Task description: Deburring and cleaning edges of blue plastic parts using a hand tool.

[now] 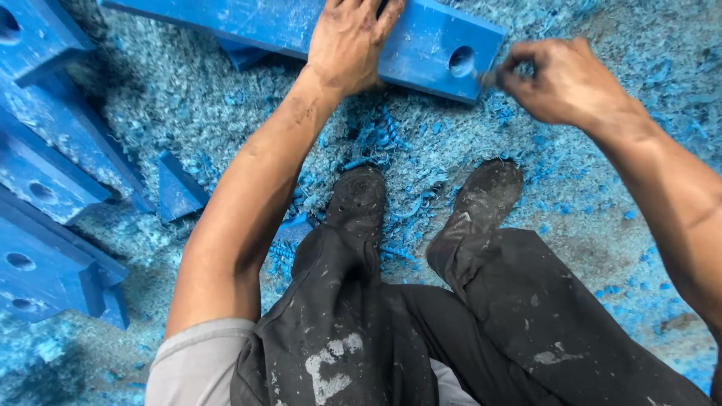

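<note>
A long blue plastic block (421, 41) with a round hole (461, 61) near its right end lies across the floor in front of me. My left hand (347, 41) presses flat on top of it, fingers spread. My right hand (560, 79) is closed around a small metal tool (489, 77), whose tip touches the block's right end beside the hole. The tool is mostly hidden inside my fist. My two black shoes (358, 199) stand just below the block.
Blue plastic shavings (421, 150) cover the floor. Several more blue blocks with holes (45, 263) are stacked at the left, with a small blue offcut (179, 189) beside them. My dark, paint-stained trousers (451, 323) fill the lower middle.
</note>
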